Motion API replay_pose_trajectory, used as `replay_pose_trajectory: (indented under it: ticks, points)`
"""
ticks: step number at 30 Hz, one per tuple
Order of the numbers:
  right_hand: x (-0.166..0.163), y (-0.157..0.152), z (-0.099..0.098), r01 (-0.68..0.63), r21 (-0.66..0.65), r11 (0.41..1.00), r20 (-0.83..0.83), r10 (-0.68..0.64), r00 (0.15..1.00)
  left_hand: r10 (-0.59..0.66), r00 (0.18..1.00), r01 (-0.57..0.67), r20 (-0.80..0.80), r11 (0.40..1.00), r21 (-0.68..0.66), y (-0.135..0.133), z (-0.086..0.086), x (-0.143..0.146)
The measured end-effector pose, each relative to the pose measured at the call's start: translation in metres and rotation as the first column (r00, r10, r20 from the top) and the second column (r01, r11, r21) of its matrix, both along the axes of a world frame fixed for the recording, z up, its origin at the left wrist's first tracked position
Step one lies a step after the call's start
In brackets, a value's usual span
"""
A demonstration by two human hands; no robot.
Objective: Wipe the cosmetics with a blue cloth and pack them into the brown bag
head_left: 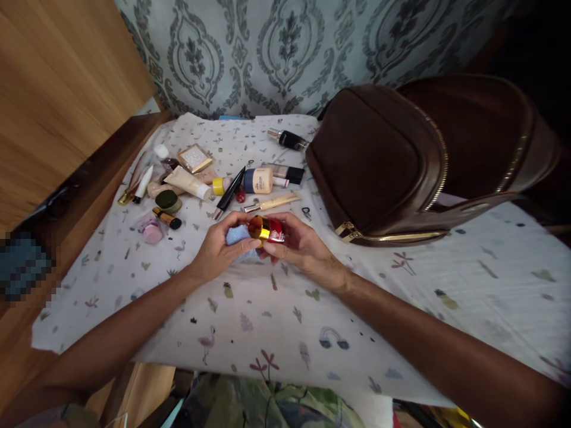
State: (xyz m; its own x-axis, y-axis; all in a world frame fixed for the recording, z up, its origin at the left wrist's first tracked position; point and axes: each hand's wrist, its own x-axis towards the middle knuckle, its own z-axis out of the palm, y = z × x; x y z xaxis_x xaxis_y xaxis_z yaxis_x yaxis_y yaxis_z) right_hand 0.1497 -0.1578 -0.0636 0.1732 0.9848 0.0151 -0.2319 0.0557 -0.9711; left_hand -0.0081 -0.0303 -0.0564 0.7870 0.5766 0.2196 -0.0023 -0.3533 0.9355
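Note:
Both hands meet over the middle of the white patterned cloth (285, 321). My right hand (300, 245) is closed around a small red bottle with a gold band (266, 229), held on its side. My left hand (218, 245) is closed on a light blue cloth pad (237, 236) pressed against the bottle's gold end. The two hands touch each other at the bottle.
Several cosmetics lie scattered behind the hands: tubes (190, 182), a compact (194, 158), a foundation bottle (259, 180), a mascara (229, 193), a pink pot (151, 230). A large brown zipped bag (383, 160) stands at the right. Wooden furniture (57, 89) rises at the left.

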Motion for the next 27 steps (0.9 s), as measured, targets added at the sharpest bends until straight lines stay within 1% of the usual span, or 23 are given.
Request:
replay_pose_trajectory:
  ticks: [3, 7, 11, 15, 17, 18, 20, 22, 23, 25, 27]
  points:
    - [0.0001, -0.0008, 0.0023, -0.021, -0.016, 1.0, -0.005, 0.021, 1.0, 0.026, 1.0, -0.026, 0.005, 1.0, 0.001, 0.0007, 0.0006, -0.0005]
    - [0.0003, -0.0018, 0.0027, -0.055, -0.032, 0.998, -0.019, 0.055, 0.998, 0.09, 0.996, -0.088, -0.026, 0.994, 0.059, 0.0011, 0.0027, -0.0007]
    - [0.0003, -0.0012, 0.0029, -0.052, -0.039, 0.998, -0.033, 0.051, 0.998, 0.128, 0.992, -0.127, -0.011, 0.988, 0.088, 0.0003, 0.0045, 0.0004]
    - [-0.0003, 0.0006, 0.0011, -0.036, -0.04, 0.999, -0.032, 0.034, 0.999, 0.22, 0.975, -0.221, 0.029, 0.975, 0.039, 0.0006, 0.0016, 0.0006]
    - [-0.0004, 0.0012, -0.0007, -0.03, -0.034, 0.999, -0.028, 0.029, 0.999, 0.237, 0.969, -0.238, 0.068, 0.971, 0.005, 0.0009, -0.0014, -0.0006]
    - [-0.0003, 0.0013, -0.0016, -0.029, -0.031, 0.999, -0.026, 0.029, 0.999, 0.227, 0.969, -0.227, 0.092, 0.974, -0.006, 0.0008, -0.0026, -0.0014]
    - [0.0, 0.0016, -0.0031, -0.03, -0.035, 0.999, -0.025, 0.029, 0.999, 0.161, 0.978, -0.162, 0.135, 0.987, 0.0, -0.0004, -0.003, -0.0036]
    - [0.0003, 0.0018, -0.0039, -0.026, -0.038, 0.999, -0.035, 0.025, 0.999, 0.045, 0.988, -0.06, 0.15, 0.994, 0.094, -0.0023, -0.0004, -0.0056]
    - [0.0004, 0.0019, -0.0041, -0.022, -0.037, 0.999, -0.043, 0.02, 0.999, -0.026, 0.989, 0.0, 0.146, 0.985, 0.175, -0.0031, 0.0015, -0.0063]
    - [0.0003, 0.0019, -0.0036, -0.012, -0.03, 0.999, -0.058, 0.011, 0.998, -0.156, 0.981, 0.108, 0.119, 0.935, 0.337, -0.0035, 0.005, -0.0068]
    - [-0.0002, 0.0018, -0.0022, -0.009, -0.027, 1.0, -0.064, 0.008, 0.998, -0.225, 0.969, 0.16, 0.099, 0.884, 0.439, -0.002, 0.0062, -0.0065]
